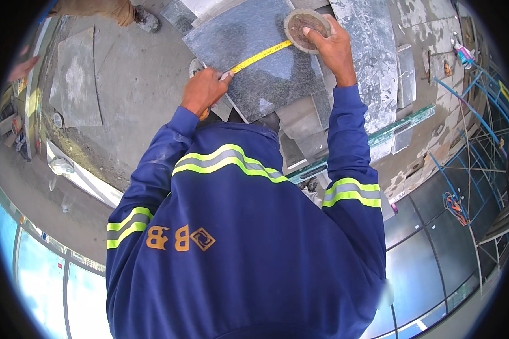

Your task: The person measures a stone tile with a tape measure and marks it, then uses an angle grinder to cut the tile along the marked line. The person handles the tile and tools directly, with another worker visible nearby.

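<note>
Measuring appears to be in hand. Over a grey slab point(220, 42), the left hand point(205, 91) pinches a yellow tape point(262, 57); at its far end the right hand point(335, 48) clasps a round disc point(300, 27), thumb on its face, other fingers partly hidden. Reading likely calls for steady tension.

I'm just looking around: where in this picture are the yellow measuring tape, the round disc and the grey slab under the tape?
Yellow measuring tape point(261, 56): head view, middle of its extended blade.
Round disc point(301, 21): head view, its upturned face.
Grey slab point(274, 77): head view, its bare top surface.
</note>
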{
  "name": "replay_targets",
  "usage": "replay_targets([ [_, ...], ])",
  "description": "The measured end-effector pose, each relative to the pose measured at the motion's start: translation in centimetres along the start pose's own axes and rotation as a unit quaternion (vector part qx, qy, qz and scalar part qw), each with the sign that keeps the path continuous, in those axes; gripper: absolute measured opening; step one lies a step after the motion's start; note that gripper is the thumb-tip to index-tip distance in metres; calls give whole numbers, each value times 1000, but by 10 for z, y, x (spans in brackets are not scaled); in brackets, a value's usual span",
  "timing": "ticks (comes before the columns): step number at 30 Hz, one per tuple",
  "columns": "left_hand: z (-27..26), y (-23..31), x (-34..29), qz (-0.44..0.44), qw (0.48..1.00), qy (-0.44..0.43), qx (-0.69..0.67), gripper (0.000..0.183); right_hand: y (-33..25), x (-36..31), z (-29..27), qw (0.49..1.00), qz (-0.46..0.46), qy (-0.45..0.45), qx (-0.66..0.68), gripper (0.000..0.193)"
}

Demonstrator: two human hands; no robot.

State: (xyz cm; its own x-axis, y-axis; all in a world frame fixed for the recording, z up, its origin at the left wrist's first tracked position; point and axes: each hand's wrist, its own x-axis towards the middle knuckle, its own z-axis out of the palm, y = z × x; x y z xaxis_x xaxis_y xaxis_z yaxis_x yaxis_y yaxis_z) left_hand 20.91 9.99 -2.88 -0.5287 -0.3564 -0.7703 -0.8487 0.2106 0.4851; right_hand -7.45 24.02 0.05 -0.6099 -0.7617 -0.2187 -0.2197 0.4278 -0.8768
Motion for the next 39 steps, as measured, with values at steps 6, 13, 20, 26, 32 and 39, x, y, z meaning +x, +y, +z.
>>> replay_targets([
  [6,-1,7,-3,-36,999,9,-1,54,4,13,-3,1000,-2,-5,-9,26],
  [13,3,-3,1,4,1000,8,7,53,6,8,-11,1000,11,-11,-11,25],
  [20,2,0,1,-14,1000,2,0,53,13,11,-10,1000,3,-5,-8,26],
  [26,0,1,-1,-10,1000,-2,-8,51,17,13,-12,999,14,-32,-5,25],
  [32,-1,4,-1,-23,1000,-9,-3,48,25,14,-9,999,4,-52,-17,30],
  [39,0,3,0,-35,999,-10,7,48,26,17,-9,999,0,-46,-22,27],
])
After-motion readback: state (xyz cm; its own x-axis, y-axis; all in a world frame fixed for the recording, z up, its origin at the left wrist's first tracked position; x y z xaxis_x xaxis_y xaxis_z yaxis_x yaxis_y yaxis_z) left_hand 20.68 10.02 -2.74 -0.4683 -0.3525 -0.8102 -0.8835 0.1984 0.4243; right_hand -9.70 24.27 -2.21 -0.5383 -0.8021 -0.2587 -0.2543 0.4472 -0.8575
